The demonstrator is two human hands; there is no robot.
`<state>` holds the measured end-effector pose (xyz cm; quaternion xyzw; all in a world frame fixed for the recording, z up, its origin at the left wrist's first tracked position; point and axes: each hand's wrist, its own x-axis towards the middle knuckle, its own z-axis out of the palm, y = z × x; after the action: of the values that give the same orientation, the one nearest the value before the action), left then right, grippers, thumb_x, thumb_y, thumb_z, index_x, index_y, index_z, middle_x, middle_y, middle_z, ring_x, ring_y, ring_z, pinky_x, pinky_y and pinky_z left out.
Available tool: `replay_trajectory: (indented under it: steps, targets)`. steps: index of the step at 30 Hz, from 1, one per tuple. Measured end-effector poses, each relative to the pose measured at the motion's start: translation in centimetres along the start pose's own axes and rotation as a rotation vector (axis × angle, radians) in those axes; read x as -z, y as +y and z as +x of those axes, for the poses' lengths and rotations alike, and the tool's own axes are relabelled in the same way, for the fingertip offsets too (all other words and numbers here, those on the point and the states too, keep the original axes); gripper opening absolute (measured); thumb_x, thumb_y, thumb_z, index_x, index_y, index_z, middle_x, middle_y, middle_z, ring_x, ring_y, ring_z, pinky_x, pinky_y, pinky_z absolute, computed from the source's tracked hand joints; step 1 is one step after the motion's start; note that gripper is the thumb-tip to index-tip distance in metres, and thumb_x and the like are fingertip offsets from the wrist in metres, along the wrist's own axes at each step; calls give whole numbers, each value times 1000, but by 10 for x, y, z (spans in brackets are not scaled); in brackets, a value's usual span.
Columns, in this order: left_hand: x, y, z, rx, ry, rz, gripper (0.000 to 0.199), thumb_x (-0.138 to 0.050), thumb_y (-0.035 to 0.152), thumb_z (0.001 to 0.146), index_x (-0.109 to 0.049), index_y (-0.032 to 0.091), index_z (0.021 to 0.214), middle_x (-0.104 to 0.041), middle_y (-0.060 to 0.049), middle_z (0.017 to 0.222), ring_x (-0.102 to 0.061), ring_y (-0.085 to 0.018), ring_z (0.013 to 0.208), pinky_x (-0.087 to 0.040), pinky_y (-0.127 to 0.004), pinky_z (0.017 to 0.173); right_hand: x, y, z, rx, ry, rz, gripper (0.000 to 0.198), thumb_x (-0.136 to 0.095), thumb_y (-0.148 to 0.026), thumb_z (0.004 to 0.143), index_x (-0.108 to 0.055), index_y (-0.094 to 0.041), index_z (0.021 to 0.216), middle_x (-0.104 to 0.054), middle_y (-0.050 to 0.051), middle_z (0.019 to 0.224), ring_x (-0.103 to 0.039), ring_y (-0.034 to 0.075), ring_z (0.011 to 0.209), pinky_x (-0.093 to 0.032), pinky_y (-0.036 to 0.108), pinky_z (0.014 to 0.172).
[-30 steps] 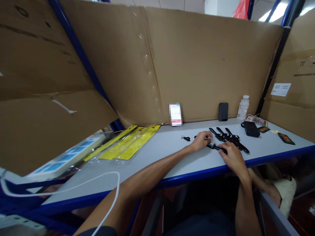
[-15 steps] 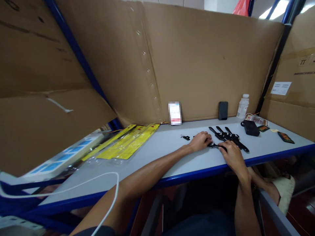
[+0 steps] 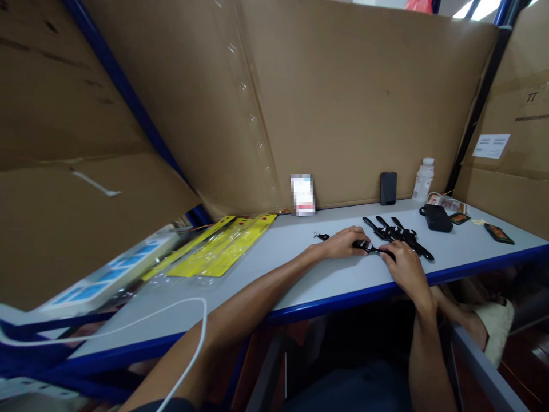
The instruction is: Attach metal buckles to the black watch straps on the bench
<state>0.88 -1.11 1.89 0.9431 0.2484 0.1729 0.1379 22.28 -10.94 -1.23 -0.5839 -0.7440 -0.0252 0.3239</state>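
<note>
A slim black tool with a long handle point(image 3: 374, 250) lies across the gap between my two hands, low over the table. I cannot make out its exact kind. My right hand point(image 3: 403, 262) is closed round its right end. The curled fingers of my left hand point(image 3: 346, 242) are at its other end, where a shiny part shows; the palm hides some of the grip. Just behind my right hand several similar black tools point(image 3: 392, 232) lie side by side in a fanned pile. A small black piece with a metal bit point(image 3: 321, 236) rests left of my left hand.
Yellow-topped clear packages point(image 3: 231, 246) and a white-and-blue box point(image 3: 107, 277) lie on the left. At the back stand a lit phone point(image 3: 303, 195), a dark phone point(image 3: 388, 188) and a bottle point(image 3: 424, 179). A black case point(image 3: 437, 218) sits right. A white cable point(image 3: 141, 313) crosses the left front.
My left hand's fingers have shifted on the black tool, and more of the tool's left end shows now. My right hand keeps its hold. The view has tilted slightly.
</note>
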Motion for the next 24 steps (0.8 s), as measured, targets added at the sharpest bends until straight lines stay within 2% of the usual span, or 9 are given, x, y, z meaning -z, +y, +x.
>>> replay_trajectory:
  steps: [7,11,14,17,19,21,24]
  targets:
    - [-3,3,0,8,-3,46,32,-73,30,91,-72,19,121,-68,-10,114,-60,-25,111,-46,-36,101,1,-1,1,-23,-9,0,24,-55,-21,97,-76,-22,110,-73,8,112,-63,25,112,-46,36,97]
    - [6,2,0,52,-1,30,51,-72,42,92,-63,19,137,-67,-12,122,-61,-26,116,-46,-38,103,2,-2,2,-29,-26,-2,25,-55,-22,98,-76,-22,111,-73,8,113,-63,25,112,-46,36,97]
    - [22,-7,-4,164,57,62,51,-60,44,99,-58,17,142,-66,-14,128,-64,-24,112,-48,-36,100,2,-3,2,-47,-38,5,25,-56,-21,98,-76,-21,111,-73,8,113,-63,25,113,-45,36,98]
    - [37,-24,-17,334,92,272,43,-52,35,102,-60,14,139,-64,-17,131,-64,-27,114,-48,-38,101,2,-5,2,-67,-61,28,25,-56,-20,98,-76,-20,112,-73,8,116,-62,26,116,-44,36,101]
    - [39,-35,-27,381,52,432,49,-54,34,100,-55,13,143,-62,-20,131,-61,-31,118,-47,-41,101,4,-7,2,-78,-74,38,25,-55,-20,98,-76,-20,113,-73,8,116,-62,26,117,-44,35,102]
    - [35,-45,-36,358,-24,495,57,-57,39,98,-50,15,149,-60,-20,131,-61,-32,116,-48,-42,100,5,-8,2,-85,-82,39,26,-55,-20,99,-76,-20,113,-73,8,116,-62,26,117,-43,35,102]
    - [25,-52,-41,281,-92,515,46,-50,38,102,-57,17,142,-62,-18,124,-61,-30,112,-47,-42,100,7,-10,1,-91,-89,33,26,-55,-22,100,-76,-20,114,-73,8,116,-62,25,116,-43,34,101]
